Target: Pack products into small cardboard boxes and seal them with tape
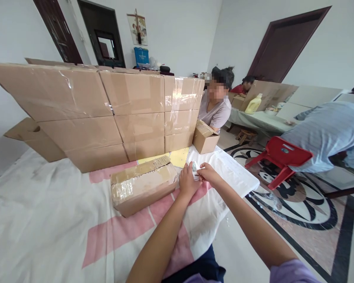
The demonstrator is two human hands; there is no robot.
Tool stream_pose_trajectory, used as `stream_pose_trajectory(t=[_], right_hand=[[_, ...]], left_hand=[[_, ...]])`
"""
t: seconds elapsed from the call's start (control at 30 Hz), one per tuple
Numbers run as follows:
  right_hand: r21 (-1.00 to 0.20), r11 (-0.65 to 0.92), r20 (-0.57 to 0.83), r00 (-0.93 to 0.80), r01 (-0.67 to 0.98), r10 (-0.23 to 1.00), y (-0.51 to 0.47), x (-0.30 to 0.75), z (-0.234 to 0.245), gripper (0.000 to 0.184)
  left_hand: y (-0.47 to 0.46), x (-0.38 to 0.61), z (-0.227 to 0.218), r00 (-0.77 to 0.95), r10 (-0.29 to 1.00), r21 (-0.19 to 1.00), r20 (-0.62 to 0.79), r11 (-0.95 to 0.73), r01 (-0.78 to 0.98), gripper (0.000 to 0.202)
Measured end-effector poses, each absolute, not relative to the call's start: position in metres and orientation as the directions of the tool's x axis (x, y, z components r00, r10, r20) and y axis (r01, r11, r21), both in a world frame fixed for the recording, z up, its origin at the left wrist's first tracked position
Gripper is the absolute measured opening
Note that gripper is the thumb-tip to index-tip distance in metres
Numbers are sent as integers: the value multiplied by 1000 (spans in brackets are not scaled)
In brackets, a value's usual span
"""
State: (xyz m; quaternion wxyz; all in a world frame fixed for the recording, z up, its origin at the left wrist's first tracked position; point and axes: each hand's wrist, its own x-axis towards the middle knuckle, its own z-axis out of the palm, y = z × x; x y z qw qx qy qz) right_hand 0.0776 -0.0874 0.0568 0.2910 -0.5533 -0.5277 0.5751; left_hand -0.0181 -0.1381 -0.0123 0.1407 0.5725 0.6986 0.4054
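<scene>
Over the right part of the cloth-covered table, my left hand (189,181) and my right hand (209,173) meet at a small whitish, partly see-through thing (195,167). The fingers of my left hand curl round its near and left side. From the right, the fingertips of my right hand pinch at it. Its kind is too small and too covered to make out. Just left of my left hand lies a long taped cardboard box (146,184), its top seam slightly parted.
A tall wall of taped cardboard boxes (141,114) stands behind. A smaller carton (205,137) sits at the table's right corner, with a person (215,104) behind it. A red plastic chair (286,157) and another table (262,121) bearing a yellow jug (254,104) are at right.
</scene>
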Motion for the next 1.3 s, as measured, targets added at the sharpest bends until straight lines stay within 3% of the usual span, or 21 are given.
stream_pose_trajectory(t=[0.47,0.97,1.3], right_hand=[[-986,-111,-135,-201,126,970,-114,85,25,27],[-999,-16,-26,-221,51,975,-126,86,2,35],[-995,33,49,-172,-95,984,-138,86,-7,38]], left_hand=[[-144,-25,-8,-254,929,678,271,4,735,87],[-146,-30,-13,-198,946,621,257,-5,784,84],[-150,-31,-13,-186,936,622,298,-42,782,81]])
